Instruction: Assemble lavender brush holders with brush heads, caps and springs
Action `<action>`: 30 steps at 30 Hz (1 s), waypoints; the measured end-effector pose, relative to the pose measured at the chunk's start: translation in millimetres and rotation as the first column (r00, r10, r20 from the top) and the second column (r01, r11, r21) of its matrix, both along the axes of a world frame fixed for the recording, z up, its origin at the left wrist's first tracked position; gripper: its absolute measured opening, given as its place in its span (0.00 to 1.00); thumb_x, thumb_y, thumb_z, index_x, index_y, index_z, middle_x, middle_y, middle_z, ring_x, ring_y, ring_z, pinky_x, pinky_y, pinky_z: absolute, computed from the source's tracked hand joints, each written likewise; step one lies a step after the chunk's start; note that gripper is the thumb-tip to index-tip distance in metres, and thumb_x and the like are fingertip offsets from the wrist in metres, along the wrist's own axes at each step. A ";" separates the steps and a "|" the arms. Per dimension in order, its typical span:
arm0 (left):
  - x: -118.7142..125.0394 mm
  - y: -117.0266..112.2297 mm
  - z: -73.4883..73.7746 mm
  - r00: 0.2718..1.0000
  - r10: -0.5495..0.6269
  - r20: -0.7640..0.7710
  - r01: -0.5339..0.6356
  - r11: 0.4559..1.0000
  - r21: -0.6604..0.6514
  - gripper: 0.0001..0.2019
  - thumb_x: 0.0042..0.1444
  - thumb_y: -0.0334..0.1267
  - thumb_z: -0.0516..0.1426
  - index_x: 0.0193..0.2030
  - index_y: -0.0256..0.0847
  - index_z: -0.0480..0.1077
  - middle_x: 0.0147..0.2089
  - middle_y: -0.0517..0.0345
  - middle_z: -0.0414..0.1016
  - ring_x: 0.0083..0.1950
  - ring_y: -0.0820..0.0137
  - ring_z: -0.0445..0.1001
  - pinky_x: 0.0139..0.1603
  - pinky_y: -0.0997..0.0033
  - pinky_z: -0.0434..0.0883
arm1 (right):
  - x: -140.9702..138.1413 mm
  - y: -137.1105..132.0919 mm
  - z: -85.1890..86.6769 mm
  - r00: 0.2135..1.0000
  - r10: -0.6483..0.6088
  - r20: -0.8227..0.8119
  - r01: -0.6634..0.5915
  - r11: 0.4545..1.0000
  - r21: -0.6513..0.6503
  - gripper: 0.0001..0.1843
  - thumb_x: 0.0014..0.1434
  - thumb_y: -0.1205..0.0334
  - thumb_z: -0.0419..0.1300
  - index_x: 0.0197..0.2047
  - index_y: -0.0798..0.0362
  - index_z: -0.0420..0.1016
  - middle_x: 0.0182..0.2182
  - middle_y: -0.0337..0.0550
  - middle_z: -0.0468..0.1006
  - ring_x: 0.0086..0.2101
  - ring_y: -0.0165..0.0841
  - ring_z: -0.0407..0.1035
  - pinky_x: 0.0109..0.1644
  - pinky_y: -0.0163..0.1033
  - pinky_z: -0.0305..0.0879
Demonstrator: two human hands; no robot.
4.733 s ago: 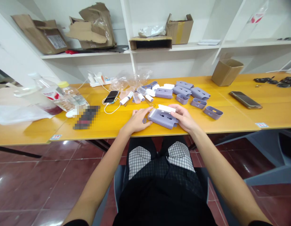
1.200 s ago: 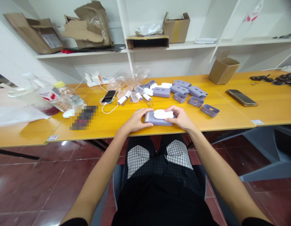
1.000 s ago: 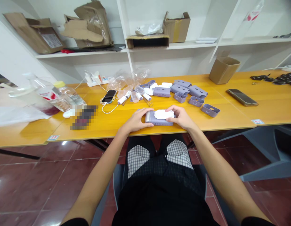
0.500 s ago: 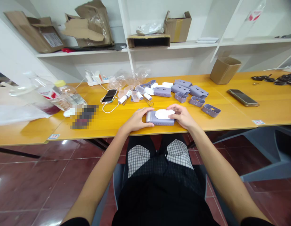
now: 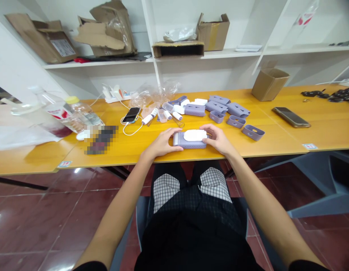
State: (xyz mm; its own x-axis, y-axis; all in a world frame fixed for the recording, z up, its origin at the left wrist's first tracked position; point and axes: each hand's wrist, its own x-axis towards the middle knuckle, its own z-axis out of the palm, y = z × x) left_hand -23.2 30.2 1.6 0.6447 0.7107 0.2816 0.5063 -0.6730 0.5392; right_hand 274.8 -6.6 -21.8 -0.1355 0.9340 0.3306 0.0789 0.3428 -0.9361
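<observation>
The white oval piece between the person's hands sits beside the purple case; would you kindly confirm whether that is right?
Not quite: the head view shows the white oval piece on top of the purple case, not beside it, between the left hand and the right hand.

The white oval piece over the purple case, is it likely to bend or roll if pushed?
The white oval piece would probably stay stiff, since its edge shows no sag. It seems unlikely to roll, looking broad and flat over the purple case. With the right hand at one end, it may resist a push there.
</observation>
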 end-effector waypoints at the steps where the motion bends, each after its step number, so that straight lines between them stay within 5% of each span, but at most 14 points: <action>1: -0.2 0.0 0.2 1.000 -0.003 0.002 0.003 1.000 -0.001 0.40 0.55 0.53 0.72 0.72 0.50 0.66 0.71 0.49 0.72 0.68 0.50 0.73 0.70 0.46 0.70 | 1.6 0.0 0.5 1.000 0.011 0.009 -0.011 1.000 -0.012 0.24 0.50 0.61 0.73 0.51 0.45 0.78 0.52 0.44 0.80 0.57 0.46 0.74 0.61 0.53 0.72; 13: 1.2 -2.0 1.8 1.000 -0.002 -0.007 0.002 1.000 -0.002 0.39 0.55 0.54 0.72 0.71 0.50 0.66 0.71 0.48 0.72 0.69 0.49 0.73 0.70 0.46 0.69 | 7.0 1.0 -4.4 0.997 0.049 -0.051 -0.052 0.997 -0.049 0.24 0.50 0.56 0.78 0.49 0.45 0.79 0.47 0.44 0.82 0.49 0.43 0.77 0.55 0.51 0.75; 30: -2.3 -0.2 2.0 1.000 0.015 0.013 -0.015 1.000 -0.012 0.39 0.52 0.55 0.73 0.68 0.49 0.69 0.68 0.49 0.75 0.64 0.50 0.76 0.68 0.47 0.71 | 4.1 0.5 -4.9 0.999 0.010 -0.033 -0.011 0.999 -0.034 0.27 0.49 0.51 0.79 0.50 0.44 0.79 0.47 0.45 0.84 0.52 0.46 0.78 0.58 0.54 0.75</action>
State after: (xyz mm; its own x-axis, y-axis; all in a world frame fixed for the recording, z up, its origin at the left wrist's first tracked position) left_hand -25.5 30.0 3.6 0.6302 0.7236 0.2813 0.5091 -0.6588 0.5539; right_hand 278.9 -6.1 -26.8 -0.1351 0.9433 0.3033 0.0449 0.3116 -0.9492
